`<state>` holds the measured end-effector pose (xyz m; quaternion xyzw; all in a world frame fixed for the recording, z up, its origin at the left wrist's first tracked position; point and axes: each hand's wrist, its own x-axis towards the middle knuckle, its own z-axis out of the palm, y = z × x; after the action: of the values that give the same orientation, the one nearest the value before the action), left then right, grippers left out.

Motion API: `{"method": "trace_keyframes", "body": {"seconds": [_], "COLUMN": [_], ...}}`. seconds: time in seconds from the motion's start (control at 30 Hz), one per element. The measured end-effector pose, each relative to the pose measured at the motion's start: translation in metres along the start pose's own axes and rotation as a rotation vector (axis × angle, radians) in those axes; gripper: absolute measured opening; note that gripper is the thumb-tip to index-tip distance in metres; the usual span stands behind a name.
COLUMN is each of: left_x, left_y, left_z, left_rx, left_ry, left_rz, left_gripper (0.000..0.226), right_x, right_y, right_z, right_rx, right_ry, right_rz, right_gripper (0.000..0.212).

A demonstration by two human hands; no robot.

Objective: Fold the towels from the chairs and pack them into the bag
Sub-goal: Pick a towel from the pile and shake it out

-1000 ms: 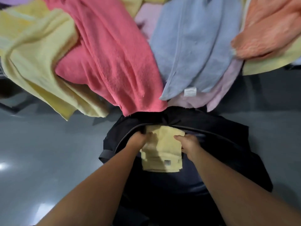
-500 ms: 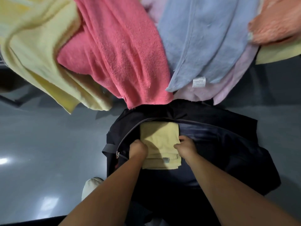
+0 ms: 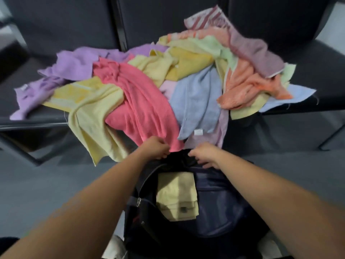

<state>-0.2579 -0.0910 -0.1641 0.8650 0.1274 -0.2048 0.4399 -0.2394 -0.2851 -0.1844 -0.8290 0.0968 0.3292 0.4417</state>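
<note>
A folded pale yellow towel (image 3: 177, 195) lies inside the open black bag (image 3: 225, 212) on the floor in front of me. Above it, a coral-pink towel (image 3: 141, 101) hangs off the chair seat's edge. My left hand (image 3: 156, 147) pinches that towel's lower hem with curled fingers. My right hand (image 3: 207, 155) hovers just right of it, over the bag's far rim, its fingers loosely curled and nothing visibly in them.
Several loose towels are heaped on the dark chairs (image 3: 56, 25): purple (image 3: 74, 66), pale yellow (image 3: 93, 118), light blue (image 3: 196, 101), orange (image 3: 248, 86). Grey floor (image 3: 46, 184) lies left of the bag. A zipper pull (image 3: 139, 201) hangs at the bag's left rim.
Both hands have let go of the folded yellow towel, which now lies in the bag, and moved up to the pink towel's hem. The view has tilted up.
</note>
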Motion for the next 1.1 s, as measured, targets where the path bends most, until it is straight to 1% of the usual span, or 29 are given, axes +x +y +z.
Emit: {"method": "trace_keyframes", "body": {"seconds": [0.07, 0.13, 0.2, 0.23, 0.3, 0.37, 0.4, 0.43, 0.47, 0.5, 0.57, 0.6, 0.67, 0.73, 0.77, 0.8, 0.87, 0.93, 1.0, 1.03, 1.07, 1.1], "left_x": [-0.006, -0.011, -0.015, -0.017, -0.015, -0.007, -0.002, 0.004, 0.01, 0.017, 0.031, 0.037, 0.045, 0.051, 0.053, 0.056, 0.06, 0.057, 0.051, 0.047, 0.041, 0.035], "left_y": [0.032, 0.06, 0.084, 0.093, 0.107, 0.116, 0.118, 0.119, 0.117, 0.114, 0.103, 0.097, 0.086, 0.074, 0.067, 0.058, 0.045, 0.043, 0.051, 0.056, 0.062, 0.065], "left_z": [-0.031, -0.057, -0.076, -0.083, -0.094, -0.101, -0.102, -0.104, -0.106, -0.108, -0.115, -0.119, -0.127, -0.13, -0.131, -0.132, -0.135, -0.14, -0.144, -0.144, -0.145, -0.146], "left_rx": [0.016, -0.016, -0.033, -0.029, -0.022, 0.027, 0.084, 0.15, 0.202, 0.232, 0.255, 0.244, 0.133, 0.008, -0.015, -0.013, 0.018, 0.019, -0.027, -0.054, -0.1, -0.199], "left_ry": [0.052, 0.121, 0.162, 0.178, 0.229, 0.287, 0.316, 0.353, 0.397, 0.444, 0.52, 0.543, 0.579, 0.623, 0.641, 0.656, 0.691, 0.72, 0.702, 0.686, 0.665, 0.629], "left_rz": [0.084, 0.156, 0.201, 0.217, 0.242, 0.25, 0.25, 0.241, 0.222, 0.194, 0.125, 0.079, -0.018, -0.101, -0.117, -0.105, -0.032, 0.055, 0.157, 0.204, 0.239, 0.259], "left_gripper": [0.013, 0.013, 0.012, 0.012, 0.013, 0.012, 0.01, 0.008, 0.008, 0.012, 0.027, 0.037, 0.052, 0.061, 0.063, 0.061, 0.046, 0.031, 0.024, 0.023, 0.021, 0.017], "right_x": [-0.017, -0.029, -0.041, -0.047, -0.055, -0.054, -0.051, -0.046, -0.041, -0.034, -0.023, -0.017, -0.003, 0.012, 0.02, 0.027, 0.037, 0.046, 0.047, 0.043, 0.037, 0.028], "right_y": [-0.037, -0.073, -0.106, -0.12, -0.141, -0.15, -0.153, -0.155, -0.156, -0.158, -0.164, -0.168, -0.176, -0.183, -0.185, -0.186, -0.185, -0.18, -0.178, -0.179, -0.18, -0.182], "right_z": [-0.021, -0.046, -0.07, -0.082, -0.1, -0.114, -0.117, -0.118, -0.116, -0.112, -0.097, -0.087, -0.064, -0.041, -0.029, -0.019, -0.003, 0.005, 0.006, 0.003, -0.003, -0.009], "right_rx": [0.009, -0.022, -0.006, 0.013, 0.011, -0.069, -0.12, -0.175, -0.224, -0.254, -0.273, -0.272, -0.265, -0.269, -0.298, -0.352, -0.477, -0.492, -0.411, -0.321, -0.21, -0.092], "right_ry": [-0.013, 0.065, 0.154, 0.192, 0.274, 0.364, 0.402, 0.434, 0.457, 0.471, 0.461, 0.438, 0.381, 0.333, 0.314, 0.304, 0.31, 0.344, 0.372, 0.365, 0.34, 0.299], "right_rz": [-0.068, -0.14, -0.19, -0.218, -0.291, -0.381, -0.419, -0.44, -0.462, -0.493, -0.565, -0.6, -0.642, -0.672, -0.674, -0.662, -0.612, -0.568, -0.579, -0.612, -0.653, -0.695], "right_gripper": [0.005, 0.005, 0.018, 0.022, 0.02, 0.023, 0.034, 0.043, 0.046, 0.044, 0.035, 0.03, 0.026, 0.033, 0.038, 0.041, 0.039, 0.033, 0.04, 0.04, 0.035, 0.027]}}
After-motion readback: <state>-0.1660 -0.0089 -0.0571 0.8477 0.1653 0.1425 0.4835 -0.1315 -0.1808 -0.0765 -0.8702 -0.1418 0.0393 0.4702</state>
